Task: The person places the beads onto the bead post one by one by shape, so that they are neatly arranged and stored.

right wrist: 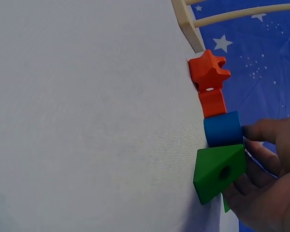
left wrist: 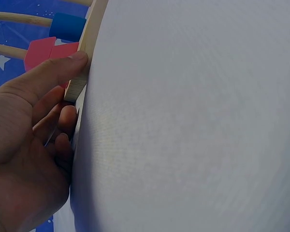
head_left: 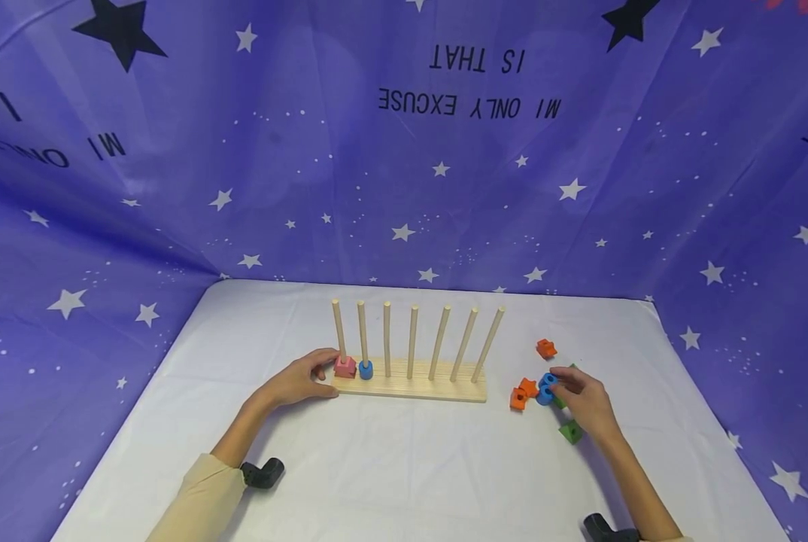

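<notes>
Your left hand [head_left: 304,379] grips end of pale wooden seven-peg board [head_left: 411,390], thumb on near edge, likely steadying it; your right hand [head_left: 588,403] frames blue cylindrical bead [head_left: 548,379], probably painted wood, between thumb and forefinger, cannot tell if pinched; orange star-shaped beads [head_left: 528,387] just left of that hand, green triangular bead [head_left: 570,431] beside palm

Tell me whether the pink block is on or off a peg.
On. The pink block sits on the wooden base, with the leftmost peg rising out of its top.
</notes>
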`<state>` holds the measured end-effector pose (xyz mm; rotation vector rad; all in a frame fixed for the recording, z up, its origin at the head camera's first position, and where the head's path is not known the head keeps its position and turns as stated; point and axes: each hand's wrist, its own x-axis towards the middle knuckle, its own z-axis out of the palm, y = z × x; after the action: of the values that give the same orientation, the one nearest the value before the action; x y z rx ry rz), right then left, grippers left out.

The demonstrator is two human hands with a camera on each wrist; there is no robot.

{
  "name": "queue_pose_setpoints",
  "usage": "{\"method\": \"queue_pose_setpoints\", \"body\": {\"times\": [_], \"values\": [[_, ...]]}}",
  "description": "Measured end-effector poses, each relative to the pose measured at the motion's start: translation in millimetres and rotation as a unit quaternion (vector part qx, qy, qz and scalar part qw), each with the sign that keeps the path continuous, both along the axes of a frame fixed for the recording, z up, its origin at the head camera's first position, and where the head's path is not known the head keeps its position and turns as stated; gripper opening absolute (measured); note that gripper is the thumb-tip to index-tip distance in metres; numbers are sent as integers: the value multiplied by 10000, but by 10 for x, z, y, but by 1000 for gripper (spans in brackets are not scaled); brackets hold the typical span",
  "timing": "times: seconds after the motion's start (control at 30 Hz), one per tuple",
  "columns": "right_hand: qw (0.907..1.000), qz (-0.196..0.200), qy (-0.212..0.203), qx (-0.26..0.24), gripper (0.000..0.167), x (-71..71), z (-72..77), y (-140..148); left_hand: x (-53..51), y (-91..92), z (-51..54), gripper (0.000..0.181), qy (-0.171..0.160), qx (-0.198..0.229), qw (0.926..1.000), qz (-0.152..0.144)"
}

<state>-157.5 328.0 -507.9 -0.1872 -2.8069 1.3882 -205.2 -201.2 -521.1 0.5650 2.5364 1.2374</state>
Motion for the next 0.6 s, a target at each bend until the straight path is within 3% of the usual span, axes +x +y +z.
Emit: {"method": "queue_pose_setpoints", "body": {"times": [0.27,0.6], "values": [[9997,-100,-197,-56,44,-66,-17,-15,3,-1,1,78,13,67,10000,1],[9996,-196,-221,12,39,-176,16,-53,7,-1,-3,77,20,162,9999,17]]}}
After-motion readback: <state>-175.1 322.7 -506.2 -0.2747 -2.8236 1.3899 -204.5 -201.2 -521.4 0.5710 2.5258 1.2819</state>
